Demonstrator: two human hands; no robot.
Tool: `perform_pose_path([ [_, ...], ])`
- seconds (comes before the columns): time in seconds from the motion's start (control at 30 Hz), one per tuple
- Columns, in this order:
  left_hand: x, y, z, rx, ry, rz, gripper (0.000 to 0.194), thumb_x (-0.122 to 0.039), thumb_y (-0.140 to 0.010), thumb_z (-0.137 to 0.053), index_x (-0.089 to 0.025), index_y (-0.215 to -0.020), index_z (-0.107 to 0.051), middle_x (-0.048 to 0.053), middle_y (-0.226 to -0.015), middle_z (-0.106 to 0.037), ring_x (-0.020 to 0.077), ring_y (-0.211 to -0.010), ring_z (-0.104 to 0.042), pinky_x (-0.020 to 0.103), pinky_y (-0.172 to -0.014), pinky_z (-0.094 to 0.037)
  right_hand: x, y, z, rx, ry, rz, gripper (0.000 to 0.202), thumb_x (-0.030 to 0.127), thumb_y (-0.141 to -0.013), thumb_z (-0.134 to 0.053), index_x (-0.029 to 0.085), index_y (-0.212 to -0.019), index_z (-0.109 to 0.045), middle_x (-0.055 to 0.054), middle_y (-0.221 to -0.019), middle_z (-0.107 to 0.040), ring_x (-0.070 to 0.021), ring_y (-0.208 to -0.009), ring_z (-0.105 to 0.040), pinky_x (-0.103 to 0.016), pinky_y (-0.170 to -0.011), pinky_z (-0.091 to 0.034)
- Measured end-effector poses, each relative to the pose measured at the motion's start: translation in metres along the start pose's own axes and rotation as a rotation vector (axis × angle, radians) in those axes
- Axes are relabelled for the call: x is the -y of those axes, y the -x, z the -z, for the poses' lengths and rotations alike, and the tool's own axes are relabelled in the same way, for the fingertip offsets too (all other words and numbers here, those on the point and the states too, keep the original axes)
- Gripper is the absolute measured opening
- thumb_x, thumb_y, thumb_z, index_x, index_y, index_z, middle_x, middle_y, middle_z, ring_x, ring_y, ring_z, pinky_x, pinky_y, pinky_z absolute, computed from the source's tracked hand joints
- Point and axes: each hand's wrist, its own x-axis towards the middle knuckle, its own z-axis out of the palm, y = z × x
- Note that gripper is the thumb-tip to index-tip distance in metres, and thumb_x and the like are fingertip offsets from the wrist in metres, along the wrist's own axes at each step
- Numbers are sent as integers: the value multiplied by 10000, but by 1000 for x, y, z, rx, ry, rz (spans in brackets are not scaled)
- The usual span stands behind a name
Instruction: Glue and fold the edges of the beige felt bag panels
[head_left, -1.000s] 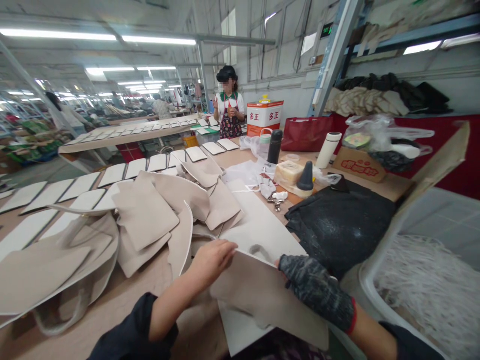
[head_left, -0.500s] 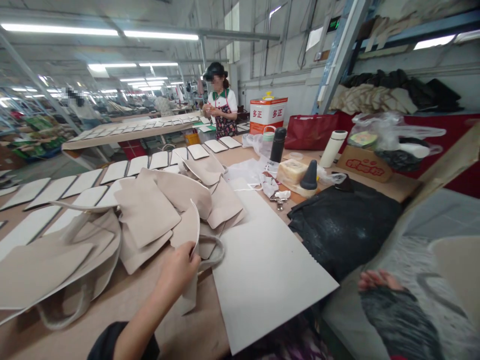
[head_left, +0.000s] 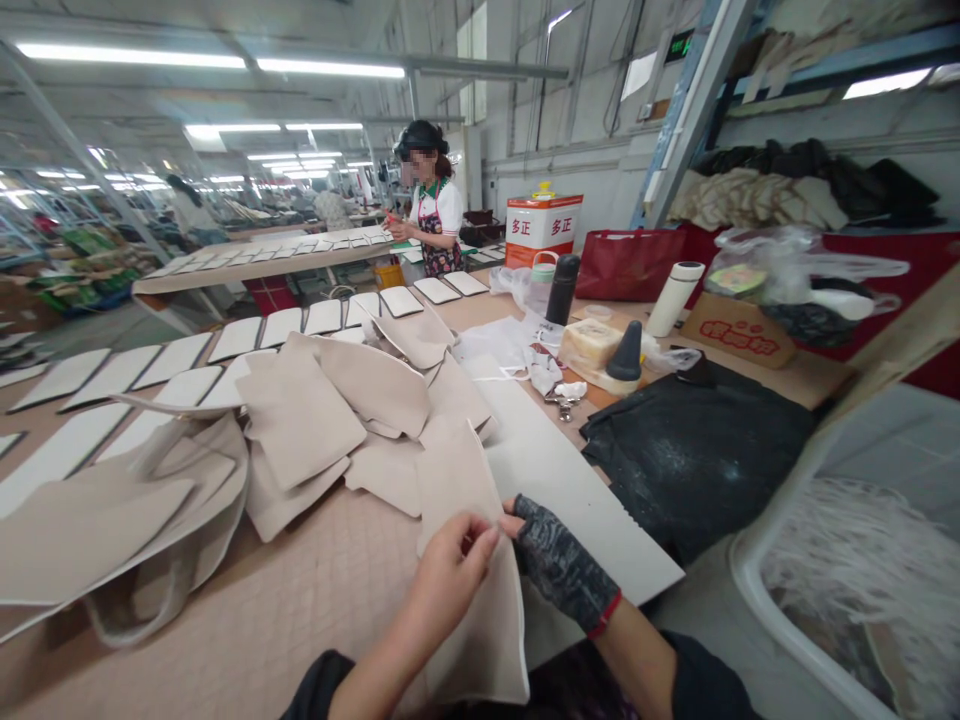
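A beige leather-like panel (head_left: 484, 640) with a pale edge stands tilted in front of me, over the table's near side. My left hand (head_left: 457, 560) is bare and closed, its thumb and fingers pinching the panel near its right edge. My right hand (head_left: 559, 560) wears a dark grey fingerless glove with a red cuff. Its fingertips close on the panel's right edge, just beside the left hand. Behind the panel lies a large white board (head_left: 570, 490). To the left is a heap of similar beige pieces (head_left: 307, 410), some with looped handles (head_left: 142, 610).
Rows of white panels (head_left: 169, 358) cover the table's far left. A black bottle (head_left: 561, 290), a cream bottle (head_left: 673, 300) and black sheet material (head_left: 697, 450) lie right of the board. At right stands a bin (head_left: 757, 590) of pale scraps. A co-worker (head_left: 435, 215) stands beyond.
My left hand has brought the beige panel right and nearer, in front of the white board. My right hand has come in from the bin side to the panel's edge.
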Motion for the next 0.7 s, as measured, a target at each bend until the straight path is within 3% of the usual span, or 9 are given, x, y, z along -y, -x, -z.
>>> perform_pose_path([
  [0.17,11,-22,-3,-26,302,193,360,-548,-750,-513,-203,-698,-428,-66,-504,-471,108,-407,-490,223,-405,-404,4,0,-6,97,-186,-3,266,470,-779,-563,214,-713,-530,10,-617,-552,-139,-566,-536,-262,-554,-474],
  [0.37,9,-31,0,-31,150,166,405,-575,-775,-498,-206,-633,-408,-70,-343,-435,96,-314,-434,180,-346,-287,-8,-3,-7,275,-358,-5,203,402,-836,-510,222,-780,-587,24,-587,-578,-169,-638,-607,-285,-618,-497],
  [0.57,10,-33,1,22,219,174,371,-547,-787,-473,-202,-657,-426,-61,-419,-483,109,-356,-486,204,-368,-379,-13,-9,-12,224,-324,-39,221,411,-739,-558,194,-702,-572,15,-519,-559,-171,-552,-591,-283,-558,-492],
  [0.7,5,-26,9,-29,281,146,302,-470,-775,-498,-210,-651,-409,-70,-417,-476,104,-357,-478,202,-380,-375,-14,-8,-11,102,-227,-33,232,423,-723,-551,203,-652,-529,22,-513,-538,-143,-499,-529,-259,-506,-454],
])
